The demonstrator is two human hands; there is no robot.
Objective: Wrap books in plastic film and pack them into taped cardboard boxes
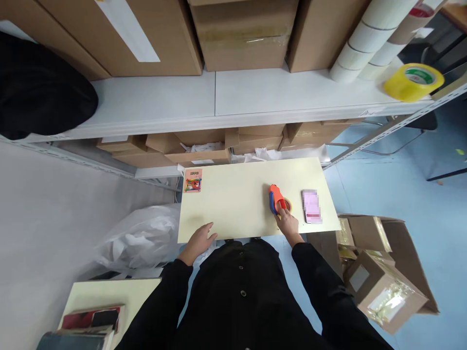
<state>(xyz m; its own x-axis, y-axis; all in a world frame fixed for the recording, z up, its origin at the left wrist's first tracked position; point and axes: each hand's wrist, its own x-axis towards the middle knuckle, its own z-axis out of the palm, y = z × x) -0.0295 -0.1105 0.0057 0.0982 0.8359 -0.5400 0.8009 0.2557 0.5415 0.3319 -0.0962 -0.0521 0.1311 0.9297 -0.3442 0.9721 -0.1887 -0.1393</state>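
A pale yellow table (233, 204) stands in front of me. My right hand (289, 223) is closed round the orange and blue tape dispenser (277, 198) that rests on the table's right part. My left hand (200, 240) lies at the table's near left edge with its fingers loosely curled, holding nothing. A small colourful card (193, 180) sits at the table's far left corner. A pink stack of labels (311, 206) lies to the right of the dispenser.
A white shelf (233, 102) behind the table carries cardboard boxes (244, 34), white rolls (365, 43) and a yellow tape roll (414, 81). Open cartons (383, 272) stand on the blue floor at right. A white plastic bag (142, 238) lies at left, books (91, 321) lower left.
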